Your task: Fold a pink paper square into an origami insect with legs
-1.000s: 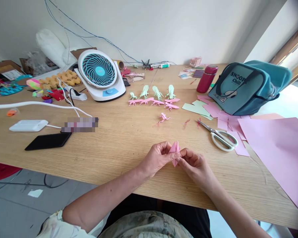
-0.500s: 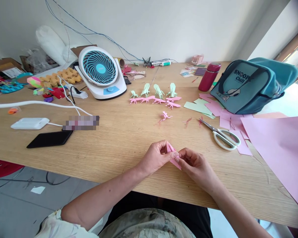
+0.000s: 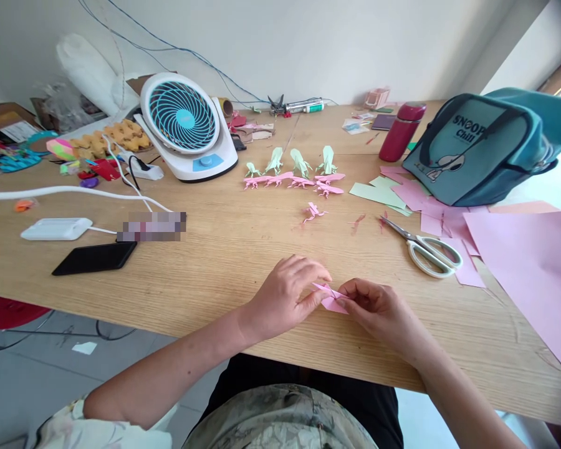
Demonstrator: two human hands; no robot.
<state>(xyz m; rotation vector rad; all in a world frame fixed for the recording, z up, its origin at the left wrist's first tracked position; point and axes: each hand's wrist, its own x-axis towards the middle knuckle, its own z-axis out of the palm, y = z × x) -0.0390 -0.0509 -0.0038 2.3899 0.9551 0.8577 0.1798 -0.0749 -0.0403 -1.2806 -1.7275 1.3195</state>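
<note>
A small folded piece of pink paper (image 3: 335, 305) is held just above the table near its front edge. My right hand (image 3: 371, 305) pinches its right end between thumb and curled fingers. At its left side, my left hand (image 3: 287, 296) has the thumb against the paper and the fingers arched over it, fairly loosely. The fingers partly hide the folds. Beyond my hands stands a pink folded paper insect (image 3: 314, 212). Behind it are several more pink paper insects (image 3: 278, 179) in a row, with several light green ones (image 3: 300, 163) at their back.
White-handled scissors (image 3: 423, 249) lie to the right, beside pink and green paper pieces (image 3: 378, 194) and a large pink sheet (image 3: 528, 249). A red bottle (image 3: 402, 132) and a teal bag (image 3: 477, 149) stand behind. Leftward are a fan (image 3: 184, 121), a black phone (image 3: 95, 257) and white cables.
The pink paper has turned from a steep slant to nearly level between my hands. My left fingers have lifted and loosened from their tight pinch. The camera view has shifted slightly.
</note>
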